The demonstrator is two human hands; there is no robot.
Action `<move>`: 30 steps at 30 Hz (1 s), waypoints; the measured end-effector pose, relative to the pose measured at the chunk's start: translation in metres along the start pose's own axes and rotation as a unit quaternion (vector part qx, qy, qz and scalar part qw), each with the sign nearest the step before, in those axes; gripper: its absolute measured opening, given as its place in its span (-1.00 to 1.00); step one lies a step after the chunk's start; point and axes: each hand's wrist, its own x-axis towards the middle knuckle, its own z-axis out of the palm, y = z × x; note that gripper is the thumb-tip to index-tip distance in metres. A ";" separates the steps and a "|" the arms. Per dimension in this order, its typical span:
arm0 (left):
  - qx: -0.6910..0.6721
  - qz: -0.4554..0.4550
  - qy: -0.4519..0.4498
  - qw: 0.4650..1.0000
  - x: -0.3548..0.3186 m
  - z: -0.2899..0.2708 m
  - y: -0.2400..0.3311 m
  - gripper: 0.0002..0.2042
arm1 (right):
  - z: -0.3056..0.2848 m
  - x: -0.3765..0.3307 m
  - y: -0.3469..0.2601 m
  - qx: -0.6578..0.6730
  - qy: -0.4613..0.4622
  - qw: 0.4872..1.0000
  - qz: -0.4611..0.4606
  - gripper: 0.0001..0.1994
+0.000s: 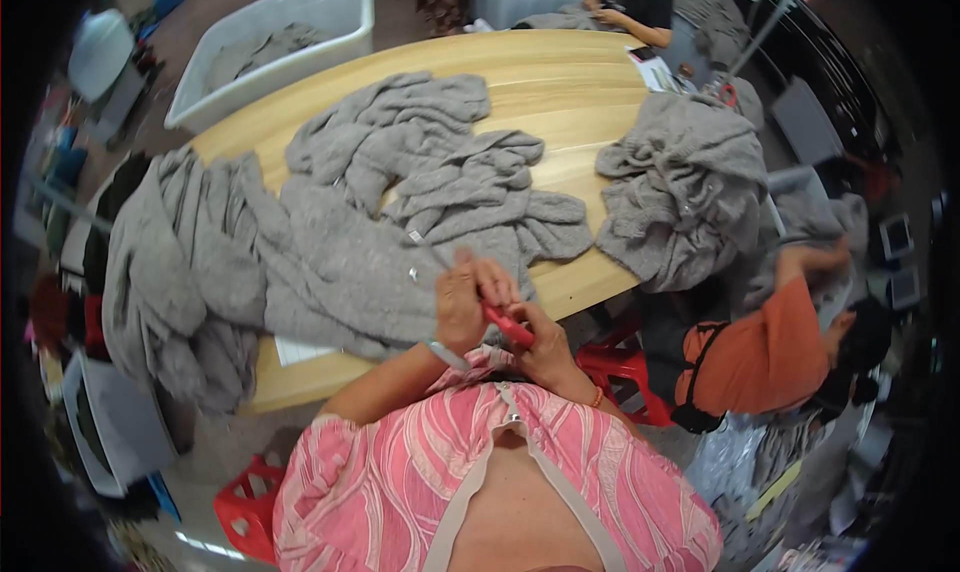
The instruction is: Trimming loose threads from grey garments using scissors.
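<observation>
Both my hands meet above the near edge of the table, in front of my chest. My right hand [547,342] is closed round the red handle of a tool [508,326] that looks like scissors; its blades are mostly hidden. My left hand [466,297] is right beside the handle, fingers curled together; what they pinch, if anything, is hidden. Just beyond my hands lies a grey knitted garment [335,272] with a small white tag, spread over the table's left half. More grey knits [400,127] lie crumpled behind it.
A heap of grey knits [685,187] stands at the table's [570,67] right end. A white tub [200,77] holding grey cloth is at the back left. A co-worker in orange [755,357] bends over at the right; another person [640,12] sits at the back. Red stools [622,372] flank me.
</observation>
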 end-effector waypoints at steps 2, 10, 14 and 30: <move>0.010 -0.019 -0.023 0.999 -0.008 0.013 -0.013 -0.41 | -0.011 -0.018 -0.001 0.001 -0.002 1.000 0.025 -0.67; -0.034 -0.104 0.053 0.993 -0.040 0.048 -0.049 -0.38 | -0.046 -0.051 0.019 0.000 -0.052 0.998 0.023 -0.66; 0.044 -0.130 0.053 0.989 -0.064 0.040 -0.056 -0.42 | -0.045 -0.052 0.036 0.042 -0.118 0.991 0.042 -0.65; 0.799 -0.112 -0.036 0.590 -0.106 -0.166 -0.038 -0.27 | -0.042 -0.001 0.119 -0.122 -0.044 0.985 0.116 -0.76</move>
